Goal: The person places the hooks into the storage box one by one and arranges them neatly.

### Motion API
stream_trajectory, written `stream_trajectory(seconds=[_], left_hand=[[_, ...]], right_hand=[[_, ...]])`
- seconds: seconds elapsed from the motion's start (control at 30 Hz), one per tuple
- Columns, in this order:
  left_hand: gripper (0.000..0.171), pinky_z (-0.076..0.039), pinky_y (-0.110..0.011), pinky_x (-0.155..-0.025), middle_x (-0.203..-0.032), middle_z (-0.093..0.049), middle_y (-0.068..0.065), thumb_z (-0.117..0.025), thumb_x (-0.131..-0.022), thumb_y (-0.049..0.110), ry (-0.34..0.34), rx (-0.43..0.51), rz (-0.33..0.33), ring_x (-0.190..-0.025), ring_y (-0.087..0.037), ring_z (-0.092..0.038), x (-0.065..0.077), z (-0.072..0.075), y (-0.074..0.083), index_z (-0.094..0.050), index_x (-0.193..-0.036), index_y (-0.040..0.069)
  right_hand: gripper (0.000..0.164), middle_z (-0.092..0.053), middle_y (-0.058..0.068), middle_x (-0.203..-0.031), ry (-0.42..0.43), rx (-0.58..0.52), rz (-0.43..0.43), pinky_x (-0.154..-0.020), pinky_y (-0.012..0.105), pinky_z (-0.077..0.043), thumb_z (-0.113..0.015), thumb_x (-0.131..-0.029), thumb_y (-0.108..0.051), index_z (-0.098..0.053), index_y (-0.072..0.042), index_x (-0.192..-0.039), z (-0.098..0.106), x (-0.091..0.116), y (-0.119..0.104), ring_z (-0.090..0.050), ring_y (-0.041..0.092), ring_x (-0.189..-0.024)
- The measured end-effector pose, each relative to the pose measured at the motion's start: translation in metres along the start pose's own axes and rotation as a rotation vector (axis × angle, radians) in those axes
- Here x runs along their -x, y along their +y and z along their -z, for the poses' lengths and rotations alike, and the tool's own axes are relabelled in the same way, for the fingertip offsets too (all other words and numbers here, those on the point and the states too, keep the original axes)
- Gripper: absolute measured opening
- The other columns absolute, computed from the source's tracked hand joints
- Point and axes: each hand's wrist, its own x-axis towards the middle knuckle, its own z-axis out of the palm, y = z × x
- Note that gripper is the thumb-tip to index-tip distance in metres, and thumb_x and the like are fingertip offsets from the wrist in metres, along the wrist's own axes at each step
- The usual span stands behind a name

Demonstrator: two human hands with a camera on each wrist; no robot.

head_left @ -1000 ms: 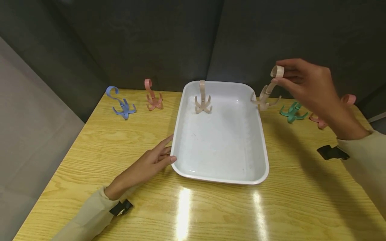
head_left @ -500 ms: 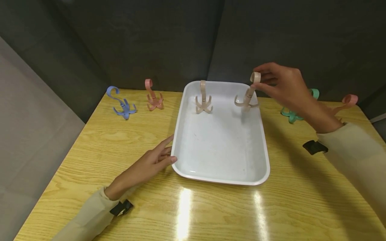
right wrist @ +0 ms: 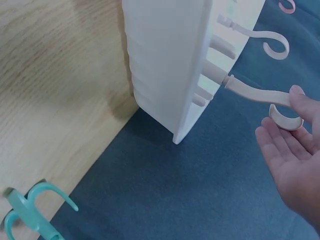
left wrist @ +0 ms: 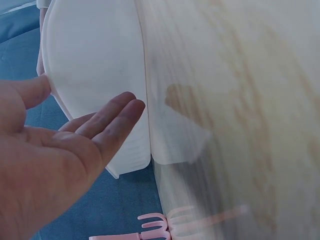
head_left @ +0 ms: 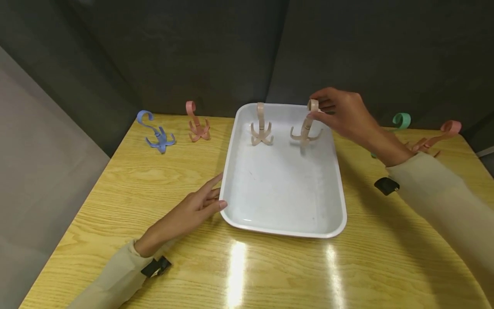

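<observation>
A white rectangular tray (head_left: 281,234) lies on the wooden table. My left hand (head_left: 189,214) rests against its left rim, thumb on the edge and the other fingers fairly straight along the outer wall, as the left wrist view (left wrist: 80,135) also shows. With thumb and fingers my right hand (head_left: 343,111) pinches the curled top of a beige multi-prong hanging hook (head_left: 305,132), whose prongs are down inside the tray's far right part. The right wrist view shows this beige hook (right wrist: 260,94) in the fingers. A second beige hook (head_left: 261,128) stands in the tray's far left part.
Left of the tray stand a blue hook (head_left: 159,139) and a pink hook (head_left: 198,128). Right of it are a green hook (head_left: 403,120) and another pink hook (head_left: 444,131), partly behind my right forearm. A dark cloth (head_left: 216,56) rises behind the table.
My right hand has carried the beige hook leftward and slightly down, from over the tray's right rim to inside the tray. The left hand stays at the rim.
</observation>
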Motion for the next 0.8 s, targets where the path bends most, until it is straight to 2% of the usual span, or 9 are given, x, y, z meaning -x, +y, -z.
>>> stream_trajectory(seconds=[0.07, 0.13, 0.23, 0.47, 0.8], left_hand=[[0.074, -0.046, -0.053, -0.108, -0.155, -0.047, -0.023, -0.055, -0.111, 0.025, -0.001, -0.005, -0.004, -0.132, -0.033, -0.058, 0.000, 0.000, 0.000, -0.011, -0.168, 0.011], [0.074, -0.046, -0.053, -0.108, -0.155, -0.047, -0.023, -0.056, -0.111, 0.025, -0.001, -0.007, -0.003, -0.132, -0.033, -0.058, 0.000, 0.000, 0.000, -0.011, -0.168, 0.011], [0.074, -0.046, -0.052, -0.109, -0.155, -0.047, -0.022, -0.056, -0.111, 0.025, 0.000, -0.004, 0.001, -0.133, -0.032, -0.058, 0.000, 0.001, -0.001, -0.011, -0.168, 0.012], [0.071, -0.046, -0.053, -0.108, -0.154, -0.047, -0.025, -0.054, -0.111, 0.019, -0.004, 0.007, -0.035, -0.132, -0.035, -0.058, -0.001, 0.001, -0.003, -0.013, -0.168, 0.009], [0.072, -0.047, -0.050, -0.107, -0.155, -0.047, -0.023, -0.056, -0.111, 0.021, 0.000, 0.012, -0.035, -0.133, -0.033, -0.058, -0.001, 0.001, -0.003, -0.013, -0.168, 0.012]], right_hand=[[0.039, -0.071, 0.021, -0.119, -0.011, 0.001, -0.007, -0.093, 0.049, -0.055, -0.078, -0.095, -0.009, -0.065, 0.004, -0.129, -0.004, -0.003, 0.001, -0.072, 0.037, -0.107], [0.039, -0.071, 0.023, -0.119, -0.020, 0.002, -0.017, -0.094, 0.051, -0.055, -0.078, -0.095, -0.008, -0.065, 0.005, -0.129, -0.007, -0.005, 0.003, -0.071, 0.038, -0.107], [0.038, -0.071, 0.023, -0.120, -0.024, 0.002, -0.026, -0.094, 0.051, -0.055, -0.078, -0.095, -0.006, -0.065, 0.006, -0.128, -0.011, -0.007, 0.005, -0.070, 0.039, -0.108], [0.037, -0.070, 0.025, -0.119, -0.040, 0.010, -0.032, -0.093, 0.052, -0.056, -0.077, -0.095, -0.006, -0.064, 0.007, -0.128, -0.018, -0.010, 0.009, -0.070, 0.040, -0.107], [0.037, -0.069, 0.024, -0.120, -0.046, 0.009, -0.037, -0.093, 0.051, -0.056, -0.077, -0.095, -0.004, -0.064, 0.007, -0.128, -0.024, -0.015, 0.013, -0.070, 0.040, -0.109]])
